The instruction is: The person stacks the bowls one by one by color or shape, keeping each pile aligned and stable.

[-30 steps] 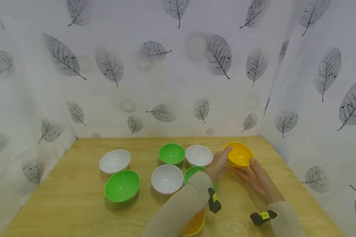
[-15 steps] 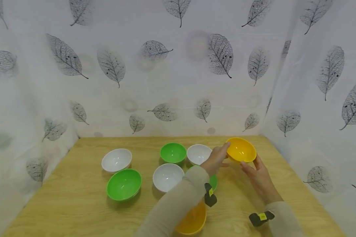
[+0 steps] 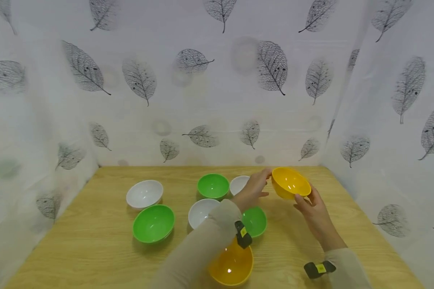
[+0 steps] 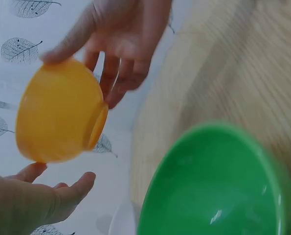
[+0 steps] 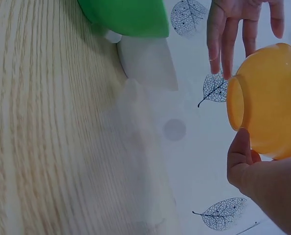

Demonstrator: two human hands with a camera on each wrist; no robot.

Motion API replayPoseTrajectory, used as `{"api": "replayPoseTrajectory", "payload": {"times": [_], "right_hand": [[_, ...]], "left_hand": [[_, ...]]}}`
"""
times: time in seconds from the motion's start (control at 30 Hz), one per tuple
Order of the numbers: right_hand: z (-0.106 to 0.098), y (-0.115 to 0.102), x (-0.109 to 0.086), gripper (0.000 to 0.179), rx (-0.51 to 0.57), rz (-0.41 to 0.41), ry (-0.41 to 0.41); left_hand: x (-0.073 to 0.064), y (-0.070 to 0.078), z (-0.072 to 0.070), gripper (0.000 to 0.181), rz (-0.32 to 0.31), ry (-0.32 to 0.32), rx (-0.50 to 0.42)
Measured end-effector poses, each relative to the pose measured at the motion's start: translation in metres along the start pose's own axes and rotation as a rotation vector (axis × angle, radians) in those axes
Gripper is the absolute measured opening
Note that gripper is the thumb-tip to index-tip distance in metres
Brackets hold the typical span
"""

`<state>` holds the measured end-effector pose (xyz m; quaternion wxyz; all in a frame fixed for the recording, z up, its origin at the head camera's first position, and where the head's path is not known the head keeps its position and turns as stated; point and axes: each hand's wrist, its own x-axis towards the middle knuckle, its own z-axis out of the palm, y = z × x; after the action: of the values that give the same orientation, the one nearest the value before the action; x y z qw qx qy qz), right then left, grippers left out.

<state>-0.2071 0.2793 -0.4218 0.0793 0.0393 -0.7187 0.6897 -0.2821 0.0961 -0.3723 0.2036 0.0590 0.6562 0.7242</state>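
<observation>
A yellow bowl [image 3: 290, 183] is held up over the right rear of the table, its opening tilted toward the head camera. My right hand [image 3: 314, 212] grips its right side, thumb near the rim and the other fingers behind. At the opposite side, my left hand [image 3: 252, 190] reaches to the rim with fingers extended. The left wrist view shows a fingertip of the left hand [image 4: 52, 198] right at the bowl wall. Seen from the right wrist, the left fingers are straight, beside the bowl's foot [image 5: 237, 103]. Below the left hand stands a green bowl [image 3: 254, 222], partly covered by the sleeve.
Another yellow bowl [image 3: 231, 267] sits at the front, under the left forearm. White bowls [image 3: 201, 212] and a green bowl [image 3: 213, 186] stand mid-table. Further left are a white bowl [image 3: 144, 194] and a green bowl [image 3: 153, 224]. Leaf-patterned curtains [image 3: 217, 96] enclose the table.
The held yellow bowl has risen slightly and tilted. My left hand has loosened from it and drawn back left, uncovering more of the green bowl and front yellow bowl.
</observation>
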Motion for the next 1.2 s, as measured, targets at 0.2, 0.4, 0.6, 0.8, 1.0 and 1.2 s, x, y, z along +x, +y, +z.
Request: {"api": "replayPoseTrajectory", "payload": {"times": [0.2, 0.4, 0.6, 0.8, 1.0, 1.2], "right_hand": [[0.009, -0.007, -0.005, 0.064, -0.001, -0.033, -0.048], [0.013, -0.015, -0.009, 0.062, -0.019, -0.040, -0.042], [0.024, -0.026, -0.015, 0.054, 0.085, -0.094, -0.104], [0.037, -0.043, -0.024, 0.047, 0.148, -0.121, -0.216], [0.047, -0.055, -0.030, 0.062, 0.146, -0.142, -0.297], [0.054, -0.061, -0.033, 0.064, 0.126, -0.153, -0.335]], "left_hand": [[-0.007, 0.006, -0.021, 0.046, 0.040, -0.143, 0.083], [-0.020, 0.013, -0.035, 0.041, 0.108, -0.250, 0.082], [-0.033, 0.023, -0.062, 0.048, 0.192, -0.388, 0.134], [-0.056, 0.032, -0.078, 0.052, 0.229, -0.422, 0.282], [-0.076, 0.034, -0.083, 0.059, 0.196, -0.371, 0.257], [-0.093, 0.033, -0.092, 0.063, 0.208, -0.333, 0.238]]}}
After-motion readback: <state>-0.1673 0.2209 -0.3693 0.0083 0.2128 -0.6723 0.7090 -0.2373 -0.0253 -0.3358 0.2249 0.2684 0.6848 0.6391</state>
